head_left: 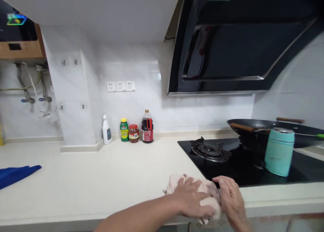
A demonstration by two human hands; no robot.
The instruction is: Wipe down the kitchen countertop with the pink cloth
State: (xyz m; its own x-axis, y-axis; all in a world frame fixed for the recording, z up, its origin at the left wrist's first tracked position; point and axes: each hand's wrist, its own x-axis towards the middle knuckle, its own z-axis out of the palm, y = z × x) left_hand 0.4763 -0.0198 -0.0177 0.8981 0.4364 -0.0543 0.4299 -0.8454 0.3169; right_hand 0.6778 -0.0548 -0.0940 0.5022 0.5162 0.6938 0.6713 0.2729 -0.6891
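Note:
A pale pink cloth [174,182] lies bunched at the front edge of the counter, with part of it hanging over. My left hand [189,198] presses down on it, fingers spread across the top and thumb bent round a fold. Beside the cloth's right end is my right hand [231,200], cupped at the counter edge near the stove corner. Its thumb points left, apart from the curved fingers, which are partly hidden; it holds nothing that I can see.
The black gas stove [243,178] holds a turquoise container [279,154] and a large wok [263,124]. Along the wall stand a white spray bottle [106,132], a green bottle [124,130], a red-lidded jar [133,134] and a dark sauce bottle [147,129]. A blue cloth [17,174] lies left.

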